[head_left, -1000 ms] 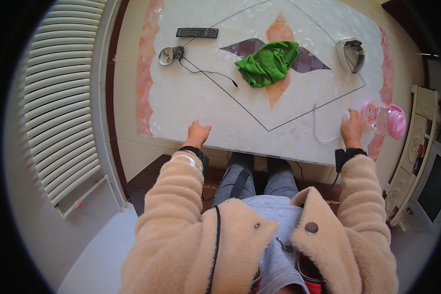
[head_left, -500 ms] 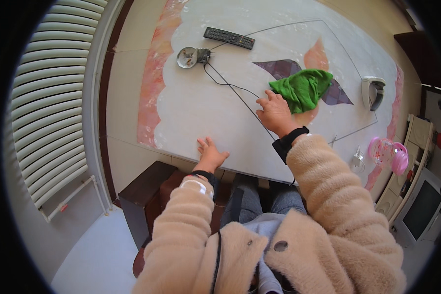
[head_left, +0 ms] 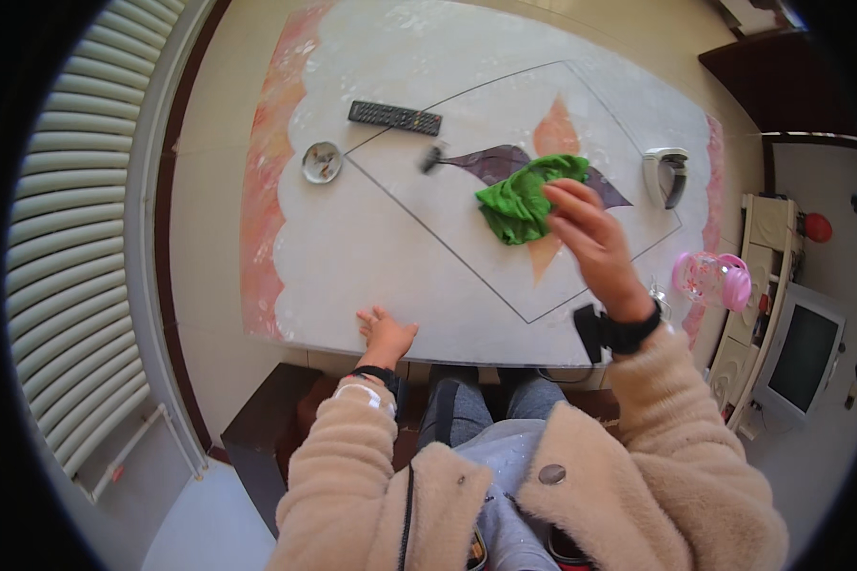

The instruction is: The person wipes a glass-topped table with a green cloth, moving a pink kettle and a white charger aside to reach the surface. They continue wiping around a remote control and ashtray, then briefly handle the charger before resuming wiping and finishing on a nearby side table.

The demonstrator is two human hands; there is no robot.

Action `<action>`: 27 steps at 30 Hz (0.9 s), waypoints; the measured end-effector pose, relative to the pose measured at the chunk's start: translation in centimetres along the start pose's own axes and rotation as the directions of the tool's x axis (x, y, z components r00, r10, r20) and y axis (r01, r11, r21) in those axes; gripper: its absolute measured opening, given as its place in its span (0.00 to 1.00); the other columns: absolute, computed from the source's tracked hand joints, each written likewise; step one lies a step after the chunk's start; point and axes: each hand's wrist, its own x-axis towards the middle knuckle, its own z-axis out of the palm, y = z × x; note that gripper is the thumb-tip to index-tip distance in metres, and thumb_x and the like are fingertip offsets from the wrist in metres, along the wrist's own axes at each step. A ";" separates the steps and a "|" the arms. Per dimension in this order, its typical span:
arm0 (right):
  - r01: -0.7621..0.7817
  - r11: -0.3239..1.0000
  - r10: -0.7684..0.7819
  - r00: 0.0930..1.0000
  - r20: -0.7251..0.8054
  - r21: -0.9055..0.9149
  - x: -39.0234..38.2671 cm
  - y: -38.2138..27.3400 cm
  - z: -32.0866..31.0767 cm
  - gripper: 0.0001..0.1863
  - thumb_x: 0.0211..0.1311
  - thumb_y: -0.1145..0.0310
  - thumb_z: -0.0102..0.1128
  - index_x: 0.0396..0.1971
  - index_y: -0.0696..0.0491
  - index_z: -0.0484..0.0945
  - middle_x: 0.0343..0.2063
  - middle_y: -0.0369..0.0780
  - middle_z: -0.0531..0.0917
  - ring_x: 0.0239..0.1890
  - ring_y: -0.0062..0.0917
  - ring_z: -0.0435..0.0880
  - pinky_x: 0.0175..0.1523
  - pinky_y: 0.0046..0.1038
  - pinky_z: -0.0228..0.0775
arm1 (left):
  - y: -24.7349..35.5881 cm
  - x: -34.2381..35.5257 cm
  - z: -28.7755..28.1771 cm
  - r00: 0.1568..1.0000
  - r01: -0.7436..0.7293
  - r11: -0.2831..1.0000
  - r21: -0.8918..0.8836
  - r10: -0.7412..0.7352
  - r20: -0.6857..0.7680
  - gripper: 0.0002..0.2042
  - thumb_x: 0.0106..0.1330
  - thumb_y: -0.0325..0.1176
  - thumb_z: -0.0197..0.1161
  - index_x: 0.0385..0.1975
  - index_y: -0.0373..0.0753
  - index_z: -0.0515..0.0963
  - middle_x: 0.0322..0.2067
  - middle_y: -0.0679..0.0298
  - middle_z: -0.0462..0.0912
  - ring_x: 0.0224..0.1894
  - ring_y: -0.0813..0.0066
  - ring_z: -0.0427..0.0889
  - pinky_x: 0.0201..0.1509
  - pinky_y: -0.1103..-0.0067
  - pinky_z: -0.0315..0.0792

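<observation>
My right hand [head_left: 595, 243] is raised over the table, thumb and fingers pinched together beside a crumpled green cloth [head_left: 512, 207]. A thin black cord seems to run from the pinch, though its path by the cloth is hard to follow. At the cord's other end is a small dark object [head_left: 431, 159], smeared by motion, left of the cloth. My left hand [head_left: 388, 338] rests with fingers spread on the near left part of the table [head_left: 352, 257]. A small round dish [head_left: 322, 163] with bits in it and a black remote control [head_left: 395, 117] lie at the far left.
Right of the cloth stands a white device with a dark curved part [head_left: 665, 176]. A clear bottle with pink ends [head_left: 709, 278] lies near the right edge. A white radiator [head_left: 76, 238] lines the left wall; a television [head_left: 800, 352] stands at the right.
My right hand has moved right and up off the table. The dark object has slid right, away from the dish. My left hand stays on the table; the whole view has shifted a little.
</observation>
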 end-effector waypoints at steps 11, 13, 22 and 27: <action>-0.361 0.924 0.221 0.770 -0.598 -0.124 -14.0 1.4 -13.5 0.13 0.61 0.75 0.58 0.45 0.61 0.80 0.46 0.33 0.77 0.44 0.15 0.76 0.50 0.17 0.68 | 2.6 1.8 -1.3 0.954 -0.107 0.993 -0.045 0.090 -0.285 0.47 0.55 0.48 0.66 0.71 0.43 0.46 0.72 0.49 0.37 0.73 0.46 0.40 0.68 0.49 0.50; -0.505 0.829 0.279 0.746 -0.605 -0.240 -15.8 5.0 -14.8 0.12 0.61 0.73 0.59 0.43 0.61 0.81 0.46 0.35 0.78 0.44 0.17 0.77 0.49 0.17 0.69 | 4.1 2.3 -2.1 0.948 -0.108 0.992 -0.063 0.084 -0.308 0.47 0.55 0.48 0.66 0.71 0.45 0.44 0.72 0.51 0.37 0.73 0.46 0.40 0.67 0.45 0.50; -0.462 0.400 0.152 0.885 -0.440 -0.791 -15.9 12.5 -11.3 0.21 0.50 0.62 0.67 0.42 0.57 0.78 0.59 0.54 0.67 0.58 0.47 0.69 0.61 0.40 0.62 | 11.1 5.6 -4.9 0.901 -0.043 0.987 -0.156 -0.029 -0.433 0.46 0.58 0.52 0.62 0.71 0.45 0.42 0.72 0.51 0.34 0.72 0.37 0.36 0.66 0.42 0.47; -0.232 0.558 0.142 0.973 -0.183 -0.797 -6.8 15.8 -2.6 0.40 0.48 0.53 0.70 0.64 0.40 0.64 0.68 0.50 0.54 0.66 0.51 0.55 0.65 0.55 0.47 | 14.6 8.8 -4.7 0.820 0.039 0.931 -0.364 -0.238 -0.521 0.45 0.63 0.62 0.48 0.71 0.41 0.39 0.71 0.44 0.30 0.71 0.32 0.31 0.68 0.43 0.38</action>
